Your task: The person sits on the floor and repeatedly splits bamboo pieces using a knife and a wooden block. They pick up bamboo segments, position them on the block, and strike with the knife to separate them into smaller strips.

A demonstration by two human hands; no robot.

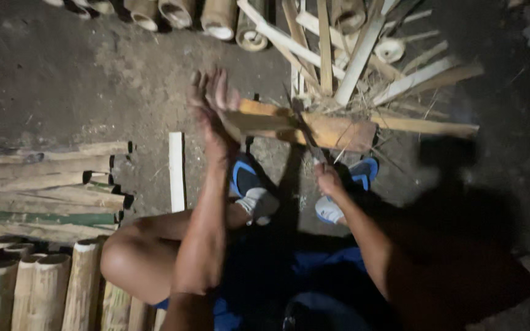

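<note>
A short bamboo section (332, 130) lies across the ground in front of my feet. My left hand (213, 101) is at its left end with fingers spread and palm against the split end. My right hand (327, 178) is closed on the handle of a knife (307, 136), whose blade is driven into the bamboo near its middle. A strip is partly split off along the top of the piece.
A heap of split bamboo strips (351, 55) lies just beyond. Cut bamboo tubes (179, 13) line the top edge. Stacked bamboo lengths (50, 184) and upright sections (38, 288) stand at left. A single pale strip (176, 171) lies by my left foot in a blue sandal (246, 181).
</note>
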